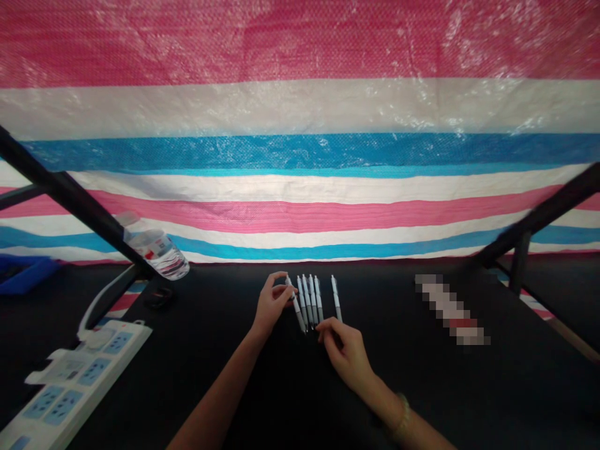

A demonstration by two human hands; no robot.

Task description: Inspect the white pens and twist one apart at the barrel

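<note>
Lining up pens on a black table here. Left hand has its fingers curled round the top end of the leftmost pen, pinched btwn thumb and fingertips, so that one's gripped and sits a bit slanted vs the others. Right hand is mostly flat, fingers loosely bent, fingertips resting at or just short of the lower tips of the row of pens. Doesn't look like it's gripping anything, tho the view's small so I can't swear to it.

Imo the way to do this bit well: keep the right fingertips as a stop along the bottom ends so the tips stay flush, then swing the held pen parallel and snug against its neighbour w/o bumping the rest (they roll easy). One lone pen lies apart, just right of the row, above the right hand's knuckles.

Off to the left: a water bottle and a power strip, well clear of the pens.
</note>
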